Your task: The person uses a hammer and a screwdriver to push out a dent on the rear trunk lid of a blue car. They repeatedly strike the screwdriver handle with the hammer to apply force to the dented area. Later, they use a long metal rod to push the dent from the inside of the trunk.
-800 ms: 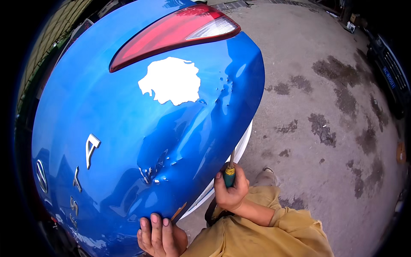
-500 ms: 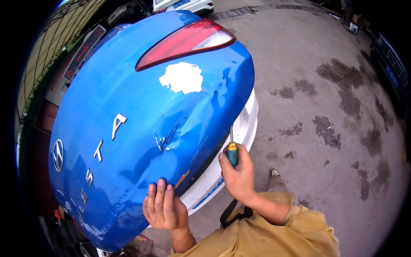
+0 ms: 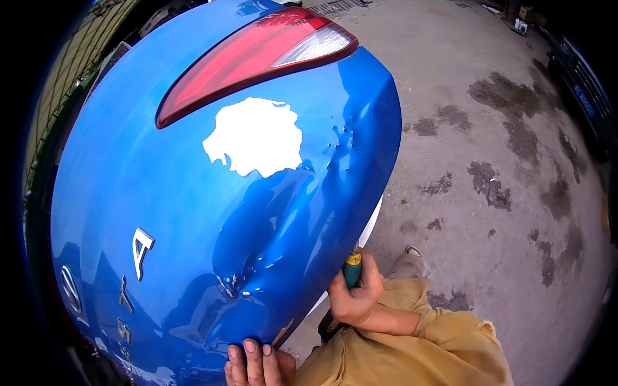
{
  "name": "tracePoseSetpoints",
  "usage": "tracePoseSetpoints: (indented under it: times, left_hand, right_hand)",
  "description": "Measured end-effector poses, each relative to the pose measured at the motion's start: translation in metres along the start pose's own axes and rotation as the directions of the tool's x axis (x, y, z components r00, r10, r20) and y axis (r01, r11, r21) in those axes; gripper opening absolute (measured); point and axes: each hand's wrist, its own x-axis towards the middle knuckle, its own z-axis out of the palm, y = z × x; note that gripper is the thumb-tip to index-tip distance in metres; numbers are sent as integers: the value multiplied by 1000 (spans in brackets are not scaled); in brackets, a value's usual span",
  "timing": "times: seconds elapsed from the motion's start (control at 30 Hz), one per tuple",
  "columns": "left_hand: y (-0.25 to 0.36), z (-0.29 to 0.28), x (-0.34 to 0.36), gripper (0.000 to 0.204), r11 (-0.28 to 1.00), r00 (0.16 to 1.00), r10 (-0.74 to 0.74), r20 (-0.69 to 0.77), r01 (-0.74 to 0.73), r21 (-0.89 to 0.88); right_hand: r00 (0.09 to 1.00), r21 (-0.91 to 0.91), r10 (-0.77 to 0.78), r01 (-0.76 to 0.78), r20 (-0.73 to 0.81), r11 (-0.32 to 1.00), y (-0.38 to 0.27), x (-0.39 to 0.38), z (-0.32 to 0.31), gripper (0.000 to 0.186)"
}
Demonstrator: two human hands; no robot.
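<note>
A blue car trunk lid (image 3: 96, 186) fills the left and middle of the view. My right hand (image 3: 357, 297) is closed around the green and yellow handle of a screwdriver (image 3: 352, 269) at the lid's right edge. The shaft points up along that edge, its tip hidden behind the lid. Flat on the lid's near edge rest the fingers of my left hand (image 3: 257, 365), with its lower part cut off by the frame. Between the hands and the red tail light (image 3: 238, 64) are a jagged white patch (image 3: 254, 138) and a dent (image 3: 241, 283) with chipped paint.
Chrome letters (image 3: 140, 251) and a round emblem (image 3: 71, 288) sit on the lid's left part. Grey concrete floor (image 3: 450, 257) with dark stains lies to the right. A dark vehicle (image 3: 582, 90) stands at the far right. My shoe (image 3: 413, 251) shows beyond my right hand.
The lid looms larger and nearer, covering most of the white bumper. Both hands sit lower in the view, still at the lid's edge. The white car behind has mostly left the view.
</note>
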Motion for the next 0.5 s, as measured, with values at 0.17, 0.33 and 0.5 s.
tracePoseSetpoints:
  times: [0.17, 0.33, 0.5]
  left_hand:
    - [8, 23, 10, 21, 960, 945, -264, -196, 276, 39]
    - [1, 11, 21, 25, 948, 930, -303, -211, 316, 34]
    - [4, 22, 13, 22, 959, 938, -266, -224, 281, 41]
  right_hand:
    - [959, 250, 216, -258, 186, 933, -29, 15, -15, 20]
    - [912, 194, 260, -330, 316, 924, -48, 13, -17, 23]
    - [982, 2, 70, -72, 178, 997, -31, 10, -13, 26]
